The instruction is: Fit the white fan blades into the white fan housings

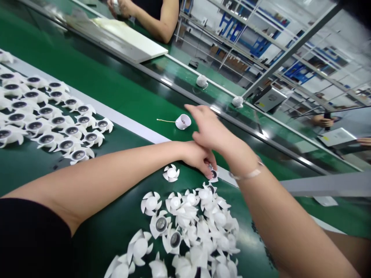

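While your left hand [197,156] pinches the white fan wheel [214,176] beside the pale strip [133,127] on the table [121,185], your right hand [209,127] hangs open; the wheel looks light and stiff, its blades [215,180] probably fragile, so favour the hub [213,174].

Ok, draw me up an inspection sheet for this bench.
Surface: green bench, with a white strip along the belt.
Job's things: heaped fans in front, more fans at left; white cup on the belt.
Clutter: pale board and two wrapped lumps at the belt's far side.
Hands: left hand has fingertips at a fan, grip unclear; right hand open, near the cup.
Cables: yellow wire from the cup.
Surroundings: co-worker's arm opposite; shelves behind.
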`<state>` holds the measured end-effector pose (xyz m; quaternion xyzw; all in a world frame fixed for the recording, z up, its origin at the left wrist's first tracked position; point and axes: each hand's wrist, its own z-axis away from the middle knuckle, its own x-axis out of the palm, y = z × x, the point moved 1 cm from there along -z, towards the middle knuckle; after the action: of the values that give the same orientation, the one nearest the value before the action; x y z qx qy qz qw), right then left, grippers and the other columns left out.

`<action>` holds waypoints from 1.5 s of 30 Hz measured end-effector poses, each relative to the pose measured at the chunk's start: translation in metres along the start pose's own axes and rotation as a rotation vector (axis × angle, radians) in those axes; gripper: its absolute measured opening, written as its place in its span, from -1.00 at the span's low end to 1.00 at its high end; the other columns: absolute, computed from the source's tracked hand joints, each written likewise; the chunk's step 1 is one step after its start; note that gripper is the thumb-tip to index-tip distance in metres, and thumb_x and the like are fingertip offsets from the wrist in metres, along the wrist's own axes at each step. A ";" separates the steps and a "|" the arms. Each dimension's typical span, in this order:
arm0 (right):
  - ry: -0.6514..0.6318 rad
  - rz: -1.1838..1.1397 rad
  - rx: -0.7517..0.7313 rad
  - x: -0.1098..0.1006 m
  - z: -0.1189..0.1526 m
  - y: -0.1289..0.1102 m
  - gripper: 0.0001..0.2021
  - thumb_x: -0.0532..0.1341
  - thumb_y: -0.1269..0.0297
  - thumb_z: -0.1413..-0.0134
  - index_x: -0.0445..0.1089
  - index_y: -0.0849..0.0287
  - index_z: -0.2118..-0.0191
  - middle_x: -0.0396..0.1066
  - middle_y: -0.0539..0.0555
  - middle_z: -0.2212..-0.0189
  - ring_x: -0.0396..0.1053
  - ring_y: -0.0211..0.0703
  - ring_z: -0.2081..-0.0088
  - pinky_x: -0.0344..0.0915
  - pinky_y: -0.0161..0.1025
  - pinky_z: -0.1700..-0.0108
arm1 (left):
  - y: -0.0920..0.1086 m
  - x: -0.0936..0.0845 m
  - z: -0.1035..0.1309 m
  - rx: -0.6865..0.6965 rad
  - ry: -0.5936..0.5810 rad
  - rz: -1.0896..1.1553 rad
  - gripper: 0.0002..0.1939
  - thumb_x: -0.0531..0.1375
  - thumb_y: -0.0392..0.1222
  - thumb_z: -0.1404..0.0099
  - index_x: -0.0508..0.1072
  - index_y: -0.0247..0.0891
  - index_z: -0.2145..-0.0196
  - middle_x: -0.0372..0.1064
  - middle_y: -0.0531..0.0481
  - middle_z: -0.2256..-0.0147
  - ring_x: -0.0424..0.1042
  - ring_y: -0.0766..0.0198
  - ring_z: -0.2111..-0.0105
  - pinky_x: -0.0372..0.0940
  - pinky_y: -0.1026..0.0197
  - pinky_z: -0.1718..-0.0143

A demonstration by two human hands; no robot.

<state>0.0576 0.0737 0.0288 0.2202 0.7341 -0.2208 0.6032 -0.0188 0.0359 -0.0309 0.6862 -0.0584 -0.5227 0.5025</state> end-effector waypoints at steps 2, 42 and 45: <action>-0.158 0.063 -0.038 0.019 -0.034 -0.009 -0.34 0.20 0.62 0.01 0.28 0.08 -0.25 0.17 0.28 -0.20 0.21 0.28 -0.14 0.31 0.12 -0.01 | 0.001 0.000 0.002 -0.020 -0.002 -0.015 -0.47 0.34 0.15 -0.10 0.55 -0.13 0.02 0.50 0.02 0.18 0.41 0.20 0.22 0.25 0.23 0.17; 0.075 -0.537 0.110 0.014 0.134 -0.041 -0.85 0.42 0.49 0.03 0.50 0.15 0.33 0.53 0.09 0.18 0.50 -0.05 0.16 0.41 -0.13 0.10 | -0.006 -0.048 0.025 -0.170 -0.380 0.286 -0.51 0.44 -0.10 0.14 0.41 -0.15 0.23 0.44 0.14 0.39 0.41 0.25 0.34 0.27 0.24 0.29; 0.037 -0.542 0.136 0.015 0.129 -0.043 -0.83 0.43 0.53 0.08 0.49 0.16 0.39 0.54 0.05 0.29 0.50 -0.09 0.25 0.39 -0.17 0.17 | -0.003 -0.050 0.024 -0.249 -0.385 0.194 -0.51 0.43 -0.06 0.14 0.42 -0.16 0.22 0.47 0.14 0.40 0.41 0.24 0.36 0.23 0.25 0.34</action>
<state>0.1316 -0.0362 -0.0063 0.0598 0.7607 -0.4186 0.4926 -0.0610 0.0530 0.0011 0.4980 -0.1535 -0.5962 0.6107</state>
